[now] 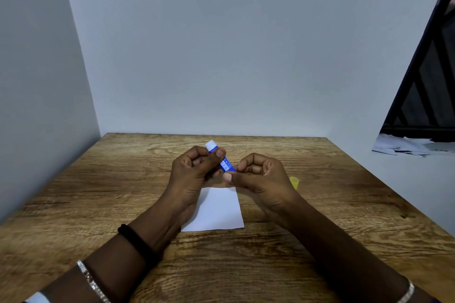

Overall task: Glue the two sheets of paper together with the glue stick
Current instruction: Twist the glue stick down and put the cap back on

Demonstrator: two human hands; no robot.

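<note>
A blue glue stick (225, 163) with a white end pointing up and away is held above the wooden table (98, 179). My left hand (194, 170) is closed around its upper body. My right hand (258, 174) pinches its lower end between thumb and fingertips. White paper (216, 211) lies flat on the table just below and between my wrists; I cannot tell whether it is one sheet or two stacked. A small yellow cap (294, 182) stands on the table to the right of my right hand.
Plain grey walls close the table at the back and left. At the far right a dark window frame (428, 86) rises above a ledge with scattered papers (403, 146). Bracelets sit on both wrists.
</note>
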